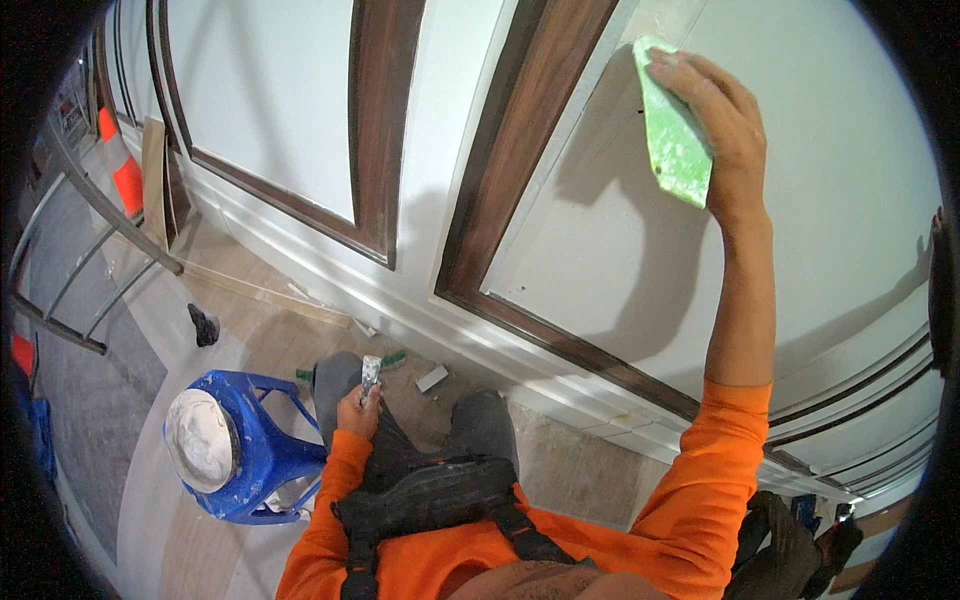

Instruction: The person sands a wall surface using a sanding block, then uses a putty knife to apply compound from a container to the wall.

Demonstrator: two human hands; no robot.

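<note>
My right hand (pixel 730 125) is raised at the upper right, closed on a green plastic spreader (pixel 675 165) smeared with white paste, against the white wall panel (pixel 860 170) inside a dark brown wooden moulding (pixel 467 255). My left hand (pixel 357 411) is low by my leg, wrapped round a small putty knife (pixel 370 370) coated in pale paste. To its left stands a blue plastic stool (pixel 262 490) bearing a round tub of white paste (pixel 200 436).
Left are a curved metal rack (pixel 75 328), an orange traffic cone (pixel 128 180), leaning boards (pixel 153 185), and a black item (pixel 203 325) on the floor (pixel 270 300). Small offcuts (pixel 432 378) lie near the baseboard. Another person's dark-clothed legs (pixel 770 550) appear at the lower right.
</note>
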